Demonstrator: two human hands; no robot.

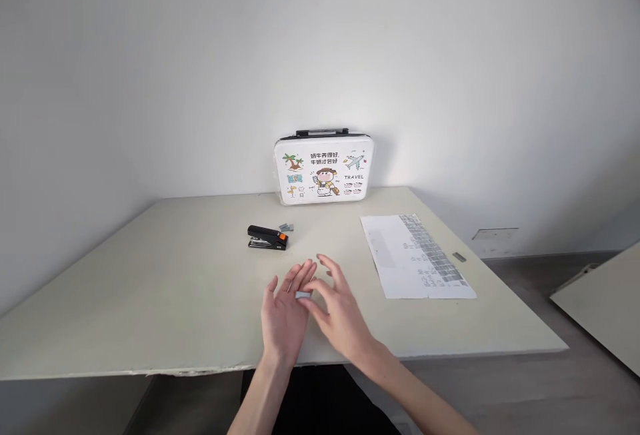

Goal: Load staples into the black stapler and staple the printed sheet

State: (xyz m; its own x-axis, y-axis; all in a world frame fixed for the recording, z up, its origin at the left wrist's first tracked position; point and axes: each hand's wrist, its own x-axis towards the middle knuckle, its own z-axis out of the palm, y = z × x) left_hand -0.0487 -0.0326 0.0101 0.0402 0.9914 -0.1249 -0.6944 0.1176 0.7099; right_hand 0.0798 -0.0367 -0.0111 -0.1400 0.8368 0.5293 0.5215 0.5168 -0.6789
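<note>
My left hand (286, 325) is palm up above the front part of the table, its fingers stretched out and spread. Over that palm, my right hand (345, 318) pinches a small grey strip of staples (303, 295) between thumb and forefinger. Whether the strip rests on the left palm, I cannot tell. Beyond the hands, a black stapler (269, 238) with an orange button lies on the table, and a few more staple strips (287, 227) sit just behind it.
Printed paper sheets (393, 262) lie on the right of the pale table (150, 302). Close to its right edge is another grey strip (459, 257). A white case (300, 188) with cartoon pictures and a black handle stands against the wall at the back.
</note>
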